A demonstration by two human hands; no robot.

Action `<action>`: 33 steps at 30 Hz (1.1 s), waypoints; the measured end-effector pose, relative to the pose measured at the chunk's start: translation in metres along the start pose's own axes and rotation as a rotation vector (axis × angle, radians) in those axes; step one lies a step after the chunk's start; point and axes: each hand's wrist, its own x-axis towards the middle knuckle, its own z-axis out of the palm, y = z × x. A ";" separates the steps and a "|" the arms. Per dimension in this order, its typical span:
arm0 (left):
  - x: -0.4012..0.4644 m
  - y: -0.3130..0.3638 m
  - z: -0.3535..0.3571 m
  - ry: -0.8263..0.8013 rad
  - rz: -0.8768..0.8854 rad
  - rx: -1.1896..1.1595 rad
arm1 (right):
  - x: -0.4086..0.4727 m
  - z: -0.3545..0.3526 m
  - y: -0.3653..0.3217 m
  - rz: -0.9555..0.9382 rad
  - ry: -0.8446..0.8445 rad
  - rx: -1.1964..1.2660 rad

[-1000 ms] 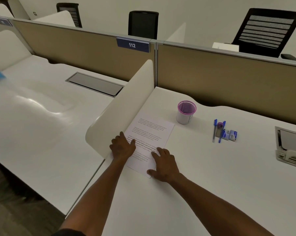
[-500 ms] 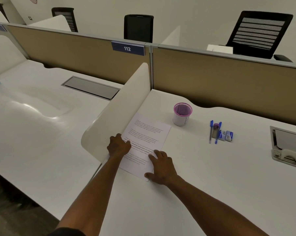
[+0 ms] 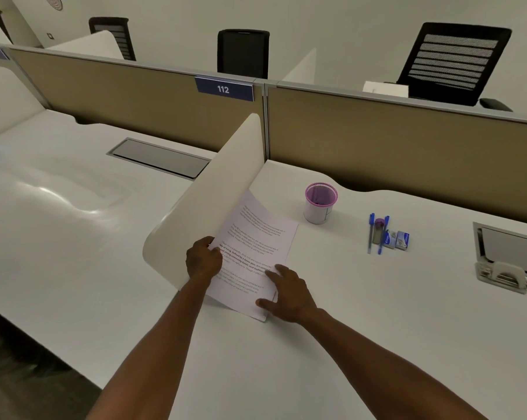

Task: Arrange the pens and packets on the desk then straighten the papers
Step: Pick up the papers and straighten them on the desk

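Your left hand [image 3: 204,258] is curled over the left edge of the papers [image 3: 254,253], fingers folded in and gripping that edge close beside the white divider [image 3: 204,201]. Your right hand [image 3: 286,294] lies nearly flat, fingers spread, on the near right corner of the stack, thumb along its near edge; it presses rather than grips. The papers lie on the white desk [image 3: 362,328] with their long axis running from near you up and slightly to the right, the printed lines reading across it. The far end curls up a little against the divider, and the near corner shows more than one sheet, slightly offset.

Beyond the far right corner of the papers stands a pink mesh pen cup [image 3: 320,203], upright. Well to the right lie the pens [image 3: 371,233], blue-capped, side by side, their long axes pointing away from you, caps at the far end. Just beside them on the right sit the small packets [image 3: 398,238], touching one another.
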 end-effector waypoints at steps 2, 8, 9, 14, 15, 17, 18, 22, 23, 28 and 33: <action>-0.004 -0.003 -0.002 -0.013 -0.003 -0.100 | -0.003 -0.005 0.002 0.039 0.087 0.157; -0.019 -0.009 -0.007 -0.105 -0.049 -0.416 | -0.008 -0.020 0.012 0.359 0.303 0.730; -0.021 -0.010 -0.006 -0.127 -0.076 -0.468 | -0.008 -0.023 0.014 0.405 0.289 0.830; -0.038 -0.010 0.001 -0.254 -0.155 -0.639 | -0.013 -0.032 0.024 0.465 0.231 1.275; -0.043 -0.009 0.002 -0.266 -0.153 -0.634 | -0.016 -0.032 0.026 0.463 0.241 1.275; -0.052 -0.009 0.007 -0.274 -0.147 -0.611 | -0.021 -0.032 0.030 0.473 0.265 1.264; -0.056 -0.009 0.009 -0.275 -0.142 -0.593 | -0.025 -0.032 0.032 0.474 0.276 1.257; -0.073 -0.006 0.019 -0.292 -0.105 -0.509 | -0.042 -0.035 0.040 0.463 0.316 1.221; -0.078 -0.005 0.021 -0.301 -0.097 -0.492 | -0.047 -0.036 0.043 0.456 0.322 1.214; -0.090 0.009 0.026 -0.274 -0.066 -0.499 | -0.076 -0.046 0.054 0.393 0.345 1.193; -0.099 0.025 0.029 -0.290 -0.034 -0.537 | -0.098 -0.053 0.063 0.392 0.369 1.180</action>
